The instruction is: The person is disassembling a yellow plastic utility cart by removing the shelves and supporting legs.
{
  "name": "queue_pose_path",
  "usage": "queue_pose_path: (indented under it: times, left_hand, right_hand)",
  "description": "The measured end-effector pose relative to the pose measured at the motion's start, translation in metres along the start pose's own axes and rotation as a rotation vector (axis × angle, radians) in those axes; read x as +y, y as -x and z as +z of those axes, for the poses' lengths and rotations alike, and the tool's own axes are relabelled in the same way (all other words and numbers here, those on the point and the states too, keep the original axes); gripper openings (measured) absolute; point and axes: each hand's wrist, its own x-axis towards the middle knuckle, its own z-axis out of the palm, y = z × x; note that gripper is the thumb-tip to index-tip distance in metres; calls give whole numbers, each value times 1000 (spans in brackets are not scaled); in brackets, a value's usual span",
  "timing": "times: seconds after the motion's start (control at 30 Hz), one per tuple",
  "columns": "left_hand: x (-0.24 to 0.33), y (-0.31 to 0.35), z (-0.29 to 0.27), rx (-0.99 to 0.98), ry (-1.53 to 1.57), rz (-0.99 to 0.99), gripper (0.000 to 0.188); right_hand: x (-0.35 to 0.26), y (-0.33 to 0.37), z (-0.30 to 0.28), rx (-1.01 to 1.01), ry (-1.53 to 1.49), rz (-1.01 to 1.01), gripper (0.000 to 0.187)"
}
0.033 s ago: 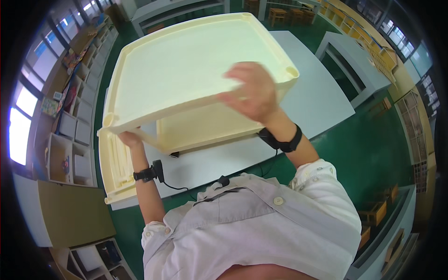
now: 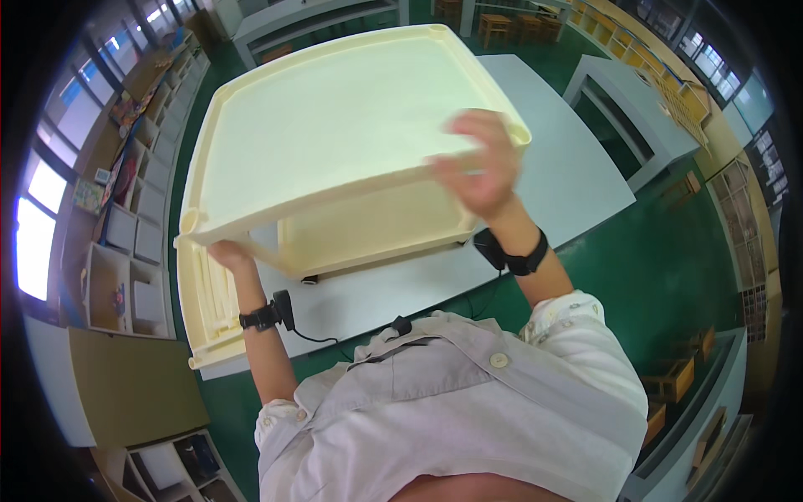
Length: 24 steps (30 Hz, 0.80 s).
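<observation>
A cream plastic cart with an upper tray (image 2: 318, 117) and a lower tray (image 2: 376, 226) stands tilted on a white table (image 2: 577, 167). My left hand (image 2: 230, 254) is closed at the cart's near-left post, just beneath the upper tray's corner; its fingertips are partly hidden. Over the upper tray's front edge, towards the right corner, my right hand (image 2: 481, 163) has its thumb and fingers apart, with nothing in it. That hand is blurred, and I cannot tell whether it touches the rim. Another cream tray (image 2: 201, 301) lies at the table's left end, by my left forearm.
Dark casters show under the lower tray, one caster (image 2: 309, 279) at its left. Black wrist straps with cables sit on both my wrists. Low shelves (image 2: 142, 226) line the left wall. A grey table (image 2: 627, 125) and wooden stools (image 2: 669, 385) stand on the green floor to the right.
My right hand has moved to the right along the upper tray's front edge. The cart has shifted very slightly left. My left hand stays at the near-left post.
</observation>
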Motion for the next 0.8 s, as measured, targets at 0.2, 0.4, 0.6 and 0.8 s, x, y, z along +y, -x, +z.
queue_pose_path:
  times: [0.2, 0.4, 0.6, 0.8]
  left_hand:
    - [91, 66, 30, 247, -181, 889, 35]
    - [153, 141, 103, -829, -827, 1238, 28]
    - [152, 131, 121, -743, -787, 1323, 42]
    - [163, 124, 125, -741, -889, 1303, 46]
  right_hand:
    - [51, 104, -41, 136, -560, 964, 39]
    - [30, 121, -34, -239, -1293, 1144, 56]
    - [13, 131, -27, -275, -1341, 959, 62]
    - [0, 112, -16, -162, -1222, 967, 68]
